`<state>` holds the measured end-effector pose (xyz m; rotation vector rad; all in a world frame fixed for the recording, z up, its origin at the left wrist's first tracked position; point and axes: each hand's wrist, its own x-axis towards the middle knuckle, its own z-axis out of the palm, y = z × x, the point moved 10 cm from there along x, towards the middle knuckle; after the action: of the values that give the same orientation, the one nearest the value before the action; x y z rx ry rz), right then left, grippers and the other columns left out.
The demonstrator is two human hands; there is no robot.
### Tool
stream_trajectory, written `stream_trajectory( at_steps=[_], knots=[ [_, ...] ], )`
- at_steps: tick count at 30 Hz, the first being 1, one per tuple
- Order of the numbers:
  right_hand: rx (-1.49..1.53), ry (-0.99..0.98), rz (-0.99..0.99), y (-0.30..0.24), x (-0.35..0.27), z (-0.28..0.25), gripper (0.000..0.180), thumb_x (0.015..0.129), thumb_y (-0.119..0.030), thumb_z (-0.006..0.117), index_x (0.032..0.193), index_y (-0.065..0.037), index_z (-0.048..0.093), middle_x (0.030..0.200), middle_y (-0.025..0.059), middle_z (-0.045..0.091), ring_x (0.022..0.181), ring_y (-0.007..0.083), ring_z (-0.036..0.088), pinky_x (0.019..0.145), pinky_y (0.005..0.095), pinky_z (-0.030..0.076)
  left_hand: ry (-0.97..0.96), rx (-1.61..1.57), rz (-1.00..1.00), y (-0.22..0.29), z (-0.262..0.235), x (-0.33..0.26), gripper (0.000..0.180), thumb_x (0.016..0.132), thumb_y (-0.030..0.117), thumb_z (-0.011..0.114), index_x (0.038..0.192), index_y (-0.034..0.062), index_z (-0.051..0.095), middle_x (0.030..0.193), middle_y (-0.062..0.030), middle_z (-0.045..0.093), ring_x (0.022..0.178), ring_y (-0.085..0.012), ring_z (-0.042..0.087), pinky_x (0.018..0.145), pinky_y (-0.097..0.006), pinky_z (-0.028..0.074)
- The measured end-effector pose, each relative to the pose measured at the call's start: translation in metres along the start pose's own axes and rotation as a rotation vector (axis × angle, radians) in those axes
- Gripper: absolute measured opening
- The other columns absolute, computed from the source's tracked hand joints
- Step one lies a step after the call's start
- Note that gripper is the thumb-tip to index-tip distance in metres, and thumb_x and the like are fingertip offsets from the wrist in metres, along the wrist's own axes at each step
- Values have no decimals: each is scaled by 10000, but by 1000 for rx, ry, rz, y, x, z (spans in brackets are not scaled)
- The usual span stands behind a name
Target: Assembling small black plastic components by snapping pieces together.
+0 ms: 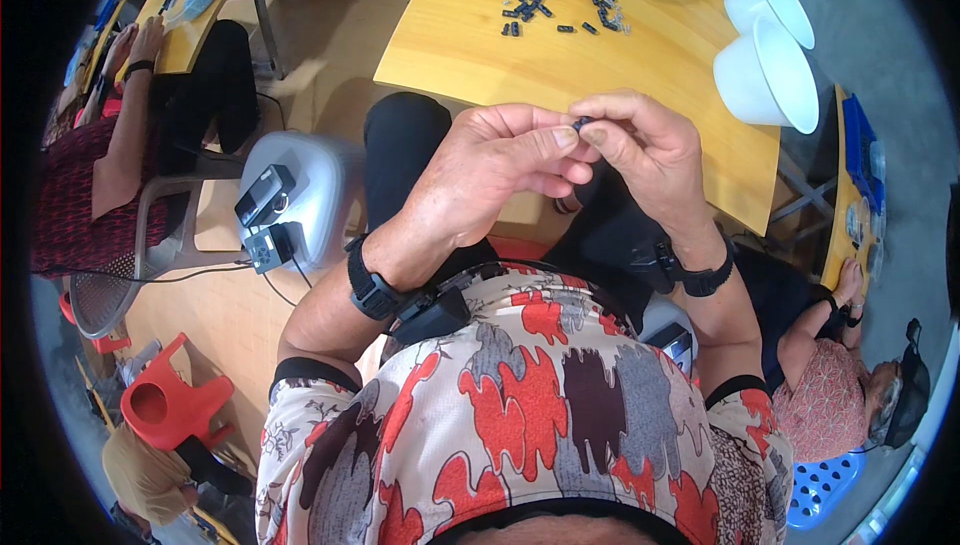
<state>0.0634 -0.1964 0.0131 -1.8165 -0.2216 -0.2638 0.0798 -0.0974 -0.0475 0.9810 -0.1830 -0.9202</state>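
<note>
Black plastic piece [582,123], tiny and mostly hidden by fingertips, is grasped between the person's left hand [490,160] and right hand [648,153], just off the near edge of a yellow table [480,55]. Both thumbs close in from either side — likely because so small a part needs two-handed control — with the right forefinger bent over the top and the other left fingers curled below. Held out in front of the body, it sits where the eyes can probably follow it best. On the tabletop beyond, a loose pile of black pieces [528,0] lies within what looks like easy reach, a smaller cluster [604,13] to its right mixed with clear bits [619,22]. Two white tubs [752,80] stand close together at the right side — perhaps to keep clear of the arms; their contents cannot be told.
</note>
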Motion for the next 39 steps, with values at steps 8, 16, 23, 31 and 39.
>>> stream_trajectory(
  at_steps=[8, 16, 23, 31, 39],
  knots=[
    [-37, 214, 230, 55, 6, -46, 112, 862, -72, 565, 937, 1, 604, 786, 19, 608, 640, 46, 516, 563, 176, 414, 5, 43, -47, -10, -7, 1, 200, 882, 136, 556, 1009, -9, 607, 891, -118, 650, 731, -159, 633, 657, -262, 529],
    [-379, 263, 197, 109, -8, -66, 111, 806, -78, 610, 885, 0, 615, 750, 38, 637, 676, 76, 588, 637, 221, 477, 243, 1263, 624, 52, -9, 30, 171, 757, 46, 646, 926, 23, 654, 799, -115, 657, 708, -193, 639, 642, -273, 499],
    [-314, 290, 230, 120, -12, -73, 99, 805, -57, 610, 886, 1, 615, 751, 33, 636, 678, 72, 588, 632, 220, 479, 219, 1922, 560, 31, -8, 89, 132, 788, 165, 546, 809, 72, 638, 761, -111, 590, 704, -301, 604, 612, -387, 492],
    [-472, 285, 35, 100, 0, -77, 91, 776, -37, 602, 865, -33, 618, 761, 85, 624, 671, 168, 615, 603, 260, 483, 168, 1918, 523, 43, -8, 93, 150, 773, 115, 565, 890, 91, 656, 792, -128, 600, 705, -308, 594, 613, -391, 480],
    [-656, 180, 54, 100, 15, -68, 91, 752, -62, 598, 839, -70, 622, 787, 92, 615, 688, 266, 603, 603, 329, 479, 115, 742, 114, 25, -36, 88, 198, 840, 93, 589, 1014, 11, 637, 808, -52, 637, 680, -121, 583, 616, -244, 488]
  ],
)
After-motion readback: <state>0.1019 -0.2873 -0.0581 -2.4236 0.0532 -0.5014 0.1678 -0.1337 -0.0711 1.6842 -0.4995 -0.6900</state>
